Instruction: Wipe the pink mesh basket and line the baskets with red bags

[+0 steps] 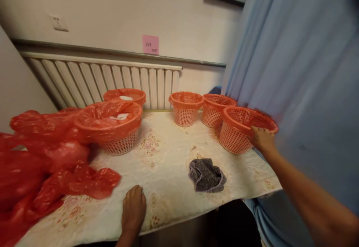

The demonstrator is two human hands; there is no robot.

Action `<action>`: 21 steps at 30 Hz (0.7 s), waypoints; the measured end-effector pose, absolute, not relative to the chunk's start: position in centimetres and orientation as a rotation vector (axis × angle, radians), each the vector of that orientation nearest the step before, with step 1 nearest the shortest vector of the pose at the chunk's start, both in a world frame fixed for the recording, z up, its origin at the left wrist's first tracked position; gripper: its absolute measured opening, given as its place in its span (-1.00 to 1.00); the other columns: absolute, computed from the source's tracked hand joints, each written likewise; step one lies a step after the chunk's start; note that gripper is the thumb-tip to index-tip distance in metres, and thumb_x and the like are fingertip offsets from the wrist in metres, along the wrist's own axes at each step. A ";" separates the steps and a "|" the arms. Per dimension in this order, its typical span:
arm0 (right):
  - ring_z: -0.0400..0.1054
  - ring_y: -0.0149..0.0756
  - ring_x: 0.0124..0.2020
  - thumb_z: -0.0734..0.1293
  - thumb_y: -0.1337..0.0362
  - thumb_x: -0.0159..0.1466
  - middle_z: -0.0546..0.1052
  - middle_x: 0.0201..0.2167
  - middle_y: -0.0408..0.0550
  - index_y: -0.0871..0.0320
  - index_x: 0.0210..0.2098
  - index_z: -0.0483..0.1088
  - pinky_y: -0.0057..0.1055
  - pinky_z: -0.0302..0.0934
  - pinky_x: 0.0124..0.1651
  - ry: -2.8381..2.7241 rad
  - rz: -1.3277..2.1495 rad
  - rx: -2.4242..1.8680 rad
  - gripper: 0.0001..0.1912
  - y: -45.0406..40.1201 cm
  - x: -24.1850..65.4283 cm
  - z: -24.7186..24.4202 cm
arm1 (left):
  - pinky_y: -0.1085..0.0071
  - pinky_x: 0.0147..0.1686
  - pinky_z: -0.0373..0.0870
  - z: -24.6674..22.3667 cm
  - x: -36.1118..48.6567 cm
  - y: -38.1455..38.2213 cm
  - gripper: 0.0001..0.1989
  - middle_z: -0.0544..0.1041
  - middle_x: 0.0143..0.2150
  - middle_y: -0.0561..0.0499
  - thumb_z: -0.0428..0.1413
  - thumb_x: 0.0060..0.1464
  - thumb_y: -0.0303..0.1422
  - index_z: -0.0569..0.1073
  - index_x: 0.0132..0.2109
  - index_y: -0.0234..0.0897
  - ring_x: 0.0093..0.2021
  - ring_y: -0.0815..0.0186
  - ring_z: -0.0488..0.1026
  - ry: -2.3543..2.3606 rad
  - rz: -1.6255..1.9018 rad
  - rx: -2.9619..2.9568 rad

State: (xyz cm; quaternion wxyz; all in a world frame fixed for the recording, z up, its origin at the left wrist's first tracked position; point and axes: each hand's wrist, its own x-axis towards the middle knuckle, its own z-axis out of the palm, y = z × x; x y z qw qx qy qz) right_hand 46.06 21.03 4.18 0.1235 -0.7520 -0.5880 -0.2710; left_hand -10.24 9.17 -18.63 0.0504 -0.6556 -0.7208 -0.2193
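My right hand (263,138) grips the near rim of a red plastic wastebasket (235,138) at the right of the table, fingers curled over its edge. This basket has lattice sides and a red bag lining folded over the rim. My left hand (134,205) rests back-up on the tablecloth, fingers drawn together and curled, with nothing seen in it. To its left spreads a heap of red plastic bags (64,157). A crumpled dark grey cloth (207,176) lies between my hands, apart from both.
Two more wastebaskets, one lined (185,112) and one beside it (214,110), stand at the back right. At left are a large lined basket (120,142) and another (125,93) behind, both holding something white. A blue curtain (303,90) borders the right; a radiator (112,77) is behind.
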 end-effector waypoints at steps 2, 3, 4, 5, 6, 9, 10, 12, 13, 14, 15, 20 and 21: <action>0.31 -0.09 -0.19 0.26 0.29 0.28 0.51 -0.20 0.23 0.26 -0.13 0.44 -0.23 -0.03 -0.19 -1.745 -0.786 -2.295 -0.78 20.9 47.3 3.4 | 0.18 0.05 0.28 -18.2 -10.0 9.1 -0.72 0.47 0.03 -0.18 -0.11 0.21 -0.44 0.43 -0.03 -0.23 0.06 0.07 0.38 -2.216 -0.624 -1.988; 0.31 -0.13 -0.24 0.24 0.32 0.29 0.51 -0.25 0.20 0.26 -0.20 0.45 -0.26 -0.05 -0.23 -1.764 -0.802 -2.308 -0.81 20.8 47.5 3.1 | 0.19 0.05 0.27 -17.9 -9.9 9.0 -0.72 0.47 0.03 -0.16 -0.10 0.20 -0.44 0.43 -0.03 -0.22 0.06 0.08 0.37 -2.229 -0.605 -1.986; 0.30 -0.17 -0.27 0.22 0.35 0.29 0.50 -0.29 0.16 0.25 -0.24 0.46 -0.28 -0.08 -0.26 -1.788 -0.828 -2.295 -0.82 20.6 47.4 2.9 | 0.19 0.04 0.26 -17.8 -9.8 9.0 -0.72 0.48 0.02 -0.15 -0.09 0.20 -0.45 0.44 -0.03 -0.21 0.05 0.09 0.37 -2.246 -0.588 -1.983; 0.29 -0.20 -0.31 0.21 0.37 0.29 0.50 -0.33 0.13 0.24 -0.28 0.45 -0.30 -0.12 -0.29 -1.819 -0.852 -2.261 -0.82 20.3 47.2 2.8 | 0.20 0.04 0.26 -17.6 -9.7 8.9 -0.72 0.48 0.02 -0.14 -0.09 0.20 -0.46 0.44 -0.03 -0.21 0.05 0.10 0.37 -2.261 -0.574 -1.984; 0.28 -0.22 -0.34 0.21 0.37 0.29 0.49 -0.35 0.10 0.23 -0.30 0.45 -0.31 -0.15 -0.32 -1.834 -0.883 -2.216 -0.82 20.0 46.8 2.9 | 0.21 0.04 0.25 -17.4 -9.6 8.9 -0.72 0.48 0.02 -0.14 -0.08 0.19 -0.47 0.45 -0.04 -0.21 0.05 0.11 0.36 -2.274 -0.565 -1.987; 0.22 -0.26 -0.39 0.23 0.36 0.26 0.46 -0.41 0.06 0.21 -0.39 0.41 -0.31 -0.20 -0.36 -1.794 -0.986 -2.054 -0.85 18.8 45.2 4.3 | 0.22 0.02 0.25 -16.9 -9.4 8.7 -0.72 0.49 -0.02 -0.14 -0.07 0.17 -0.50 0.45 -0.06 -0.24 0.03 0.12 0.36 -2.302 -0.546 -1.989; 0.20 -0.28 -0.41 0.24 0.36 0.25 0.45 -0.43 0.04 0.20 -0.42 0.39 -0.31 -0.20 -0.36 -1.790 -0.994 -1.991 -0.86 18.3 44.4 5.1 | 0.23 0.01 0.25 -16.8 -9.4 8.6 -0.73 0.49 -0.05 -0.14 -0.07 0.17 -0.51 0.45 -0.07 -0.25 0.02 0.12 0.37 -2.302 -0.547 -1.990; 0.16 -0.32 -0.43 0.25 0.35 0.25 0.41 -0.48 0.00 0.19 -0.48 0.35 -0.31 -0.18 -0.37 -1.831 -0.964 -1.842 -0.84 17.3 42.6 7.0 | 0.23 0.01 0.25 -16.5 -9.2 8.5 -0.74 0.49 -0.09 -0.14 -0.08 0.16 -0.51 0.46 -0.10 -0.27 -0.01 0.12 0.37 -2.304 -0.569 -1.998; 0.14 -0.34 -0.44 0.25 0.34 0.25 0.38 -0.49 -0.03 0.18 -0.50 0.32 -0.32 -0.17 -0.37 -1.859 -0.937 -1.763 -0.81 16.7 41.4 7.9 | 0.22 0.01 0.25 -16.4 -9.2 8.4 -0.74 0.49 -0.11 -0.14 -0.08 0.15 -0.52 0.45 -0.12 -0.27 -0.02 0.11 0.36 -2.315 -0.596 -2.002; 0.13 -0.36 -0.44 0.26 0.31 0.26 0.36 -0.50 -0.06 0.17 -0.52 0.29 -0.33 -0.16 -0.37 -1.883 -0.911 -1.686 -0.79 16.1 40.1 8.7 | 0.20 0.02 0.24 -16.4 -9.1 8.2 -0.75 0.48 -0.13 -0.14 -0.09 0.15 -0.52 0.45 -0.14 -0.27 -0.02 0.11 0.36 -2.336 -0.647 -2.006; 0.12 -0.37 -0.45 0.26 0.29 0.27 0.33 -0.51 -0.08 0.16 -0.53 0.26 -0.34 -0.15 -0.37 -1.900 -0.890 -1.614 -0.76 15.4 38.6 9.5 | 0.18 0.04 0.23 -16.3 -9.0 8.1 -0.75 0.47 -0.13 -0.14 -0.08 0.13 -0.52 0.45 -0.16 -0.27 -0.01 0.10 0.35 -2.375 -0.749 -2.010; 0.13 -0.35 -0.47 0.23 0.25 0.29 0.27 -0.53 -0.13 0.14 -0.54 0.22 -0.38 -0.09 -0.36 -2.054 -0.725 -1.319 -0.72 11.6 30.0 10.6 | 0.13 0.20 0.13 -15.8 -9.5 7.6 -0.79 0.47 -0.06 -0.12 -0.02 0.02 -0.53 0.46 -0.24 -0.23 0.12 0.09 0.30 -2.546 -1.462 -1.945; 0.13 -0.35 -0.47 0.23 0.27 0.29 0.28 -0.53 -0.12 0.14 -0.54 0.24 -0.38 -0.08 -0.36 -2.091 -0.688 -1.263 -0.73 10.9 28.3 10.3 | 0.15 0.20 0.14 -15.6 -9.8 7.6 -0.80 0.49 -0.08 -0.11 -0.01 -0.01 -0.53 0.46 -0.27 -0.23 0.11 0.11 0.32 -2.568 -1.528 -1.922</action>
